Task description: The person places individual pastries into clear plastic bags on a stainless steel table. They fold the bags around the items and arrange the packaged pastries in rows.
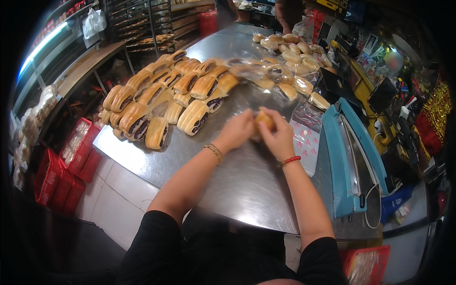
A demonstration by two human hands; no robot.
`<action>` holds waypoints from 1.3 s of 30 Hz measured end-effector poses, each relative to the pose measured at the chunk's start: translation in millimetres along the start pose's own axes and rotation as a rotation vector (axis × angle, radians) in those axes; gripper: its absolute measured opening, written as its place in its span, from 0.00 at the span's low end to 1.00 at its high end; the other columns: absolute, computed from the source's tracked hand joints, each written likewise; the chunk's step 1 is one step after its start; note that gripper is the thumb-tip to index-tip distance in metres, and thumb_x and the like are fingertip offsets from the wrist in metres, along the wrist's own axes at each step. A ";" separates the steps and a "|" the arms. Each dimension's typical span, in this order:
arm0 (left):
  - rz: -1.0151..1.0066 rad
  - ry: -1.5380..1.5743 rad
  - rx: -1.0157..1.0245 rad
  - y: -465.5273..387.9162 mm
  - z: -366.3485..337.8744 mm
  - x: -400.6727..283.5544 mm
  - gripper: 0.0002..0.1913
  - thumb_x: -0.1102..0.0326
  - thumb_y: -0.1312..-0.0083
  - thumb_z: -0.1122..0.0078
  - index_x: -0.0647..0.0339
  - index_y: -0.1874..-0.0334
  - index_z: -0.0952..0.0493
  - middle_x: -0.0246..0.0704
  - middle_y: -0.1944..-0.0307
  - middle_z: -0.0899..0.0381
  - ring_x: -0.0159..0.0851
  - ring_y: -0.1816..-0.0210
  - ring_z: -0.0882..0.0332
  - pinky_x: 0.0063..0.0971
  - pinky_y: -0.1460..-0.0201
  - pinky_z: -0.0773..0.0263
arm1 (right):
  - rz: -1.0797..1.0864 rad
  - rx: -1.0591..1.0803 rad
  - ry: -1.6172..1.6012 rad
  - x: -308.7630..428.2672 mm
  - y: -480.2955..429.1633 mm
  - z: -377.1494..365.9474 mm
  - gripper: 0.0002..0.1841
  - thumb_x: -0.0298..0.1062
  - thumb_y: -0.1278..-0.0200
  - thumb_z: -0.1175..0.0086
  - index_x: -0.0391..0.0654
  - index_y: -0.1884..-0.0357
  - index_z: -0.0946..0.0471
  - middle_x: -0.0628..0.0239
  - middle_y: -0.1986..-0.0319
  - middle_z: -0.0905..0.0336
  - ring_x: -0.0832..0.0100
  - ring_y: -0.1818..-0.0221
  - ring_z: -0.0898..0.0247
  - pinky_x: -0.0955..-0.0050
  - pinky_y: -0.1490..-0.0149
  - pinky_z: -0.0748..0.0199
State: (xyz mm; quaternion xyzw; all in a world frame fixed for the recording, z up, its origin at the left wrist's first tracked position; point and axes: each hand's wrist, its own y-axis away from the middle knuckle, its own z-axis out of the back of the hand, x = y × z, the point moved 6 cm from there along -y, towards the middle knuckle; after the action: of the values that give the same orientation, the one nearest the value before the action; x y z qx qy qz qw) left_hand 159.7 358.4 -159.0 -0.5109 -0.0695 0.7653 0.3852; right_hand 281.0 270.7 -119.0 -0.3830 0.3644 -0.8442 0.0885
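A golden bread roll point(266, 120) is between my hands above the steel table. My right hand point(279, 131) grips it, thumb in front and fingers behind. Curled and blurred, my left hand point(238, 129) meets the roll's left side; what its fingertips pinch is hidden. To the left, filled bread rolls point(192, 115) with dark filling showing at their ends lie heaped in several layers. Beside my right hand lies a stack of printed clear plastic bags point(305, 142). Past my hands, bagged rolls point(286, 91) are spread on the table, some under blurred film.
A teal bag sealer point(343, 160) stands at the table's right, its cable looping at the front. More wrapped buns point(295, 53) lie at the far right. Red crates point(76, 142) sit on the floor at left. A tray rack point(142, 28) and two people stand at the back.
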 end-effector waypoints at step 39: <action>-0.385 -0.262 -0.022 6.1 0.6 -65.2 0.05 0.73 0.35 0.48 0.63 0.62 0.34 0.44 0.68 0.28 0.56 0.65 0.26 0.46 0.65 0.31 | -0.154 0.119 0.335 17.3 -5.7 4.9 0.37 0.28 0.45 0.40 0.47 0.31 0.38 0.50 0.67 0.19 0.46 0.65 0.21 0.52 0.61 0.25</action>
State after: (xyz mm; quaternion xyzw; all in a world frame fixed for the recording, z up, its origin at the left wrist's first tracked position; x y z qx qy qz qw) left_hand 167.9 311.3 -114.3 -0.3888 -0.2236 0.7366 0.5062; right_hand 273.3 264.6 -102.8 -0.2581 0.2930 -0.9205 -0.0158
